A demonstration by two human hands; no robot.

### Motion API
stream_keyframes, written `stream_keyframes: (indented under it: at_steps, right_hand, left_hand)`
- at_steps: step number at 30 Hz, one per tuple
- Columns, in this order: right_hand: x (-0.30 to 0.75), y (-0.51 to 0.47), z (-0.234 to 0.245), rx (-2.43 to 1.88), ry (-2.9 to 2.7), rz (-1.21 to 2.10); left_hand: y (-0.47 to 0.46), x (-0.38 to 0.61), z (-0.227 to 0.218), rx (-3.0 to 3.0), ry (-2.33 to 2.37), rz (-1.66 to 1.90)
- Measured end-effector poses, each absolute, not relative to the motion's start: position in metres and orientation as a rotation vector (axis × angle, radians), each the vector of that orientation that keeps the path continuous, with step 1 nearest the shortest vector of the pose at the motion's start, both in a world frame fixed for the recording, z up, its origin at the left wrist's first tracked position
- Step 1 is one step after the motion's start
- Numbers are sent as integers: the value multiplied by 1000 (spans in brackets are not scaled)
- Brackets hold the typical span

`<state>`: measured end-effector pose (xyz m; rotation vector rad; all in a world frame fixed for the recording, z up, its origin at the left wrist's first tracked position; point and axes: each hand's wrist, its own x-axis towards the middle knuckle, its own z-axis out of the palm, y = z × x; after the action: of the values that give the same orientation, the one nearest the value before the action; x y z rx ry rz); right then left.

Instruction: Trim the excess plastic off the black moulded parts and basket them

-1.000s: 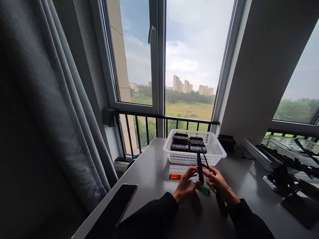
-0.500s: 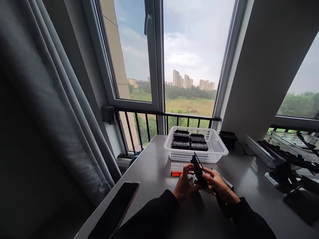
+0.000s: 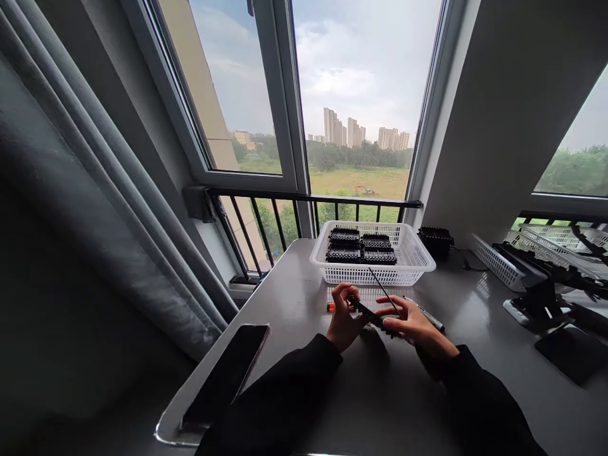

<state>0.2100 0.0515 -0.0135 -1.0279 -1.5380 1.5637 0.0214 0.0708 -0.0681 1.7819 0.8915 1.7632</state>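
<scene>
Between my two hands is a black plastic part [image 3: 368,312] with a toothed edge, held tilted just above the table. My left hand [image 3: 344,323] grips its left end with thumb and fingers. My right hand [image 3: 418,326] is closed on its right end. From the fingers of my right hand a thin dark rod [image 3: 382,288] sticks up toward the basket; its lower end is hidden. An orange object [image 3: 331,307] lies partly behind my left hand. Beyond my right hand a marker pen [image 3: 430,316] rests on the table.
A white plastic basket [image 3: 365,276] stands ahead, with several similar black parts [image 3: 344,253] in it. Another stack of black parts [image 3: 436,239] is right of it. A phone [image 3: 228,373] lies at the left edge. More baskets [image 3: 498,266] and a black stand [image 3: 546,307] are at right.
The black part has tipped from steeply upright to flatter, and the rod now stands clearly apart from it. My view has dipped, so the basket appears higher.
</scene>
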Motion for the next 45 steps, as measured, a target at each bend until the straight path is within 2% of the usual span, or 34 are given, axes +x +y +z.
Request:
stream_keyframes:
  at_steps: [6,12,18,27,34,45]
  right_hand:
    - [230,64,-22,-1065,-1619,1436]
    - [240,71,-32,-1143,-1778,798]
    - [243,66,-31,-1187,-1991,537]
    - [233,56,-27,-1164,-2158,423]
    - [259,58,-17,-1220,-2130,207]
    - [245,59,-25,-1191,-2120,391]
  left_hand:
    - [69,24,-74,1780,922,1940]
    - [73,21,-69,1710,957,2046]
    - [73,19,-67,1743,976,2054]
    - [73,19,-75,1984,871,1993]
    - [76,15,-65,1790,994,2089]
    - [74,17,-68,1840,971,2079]
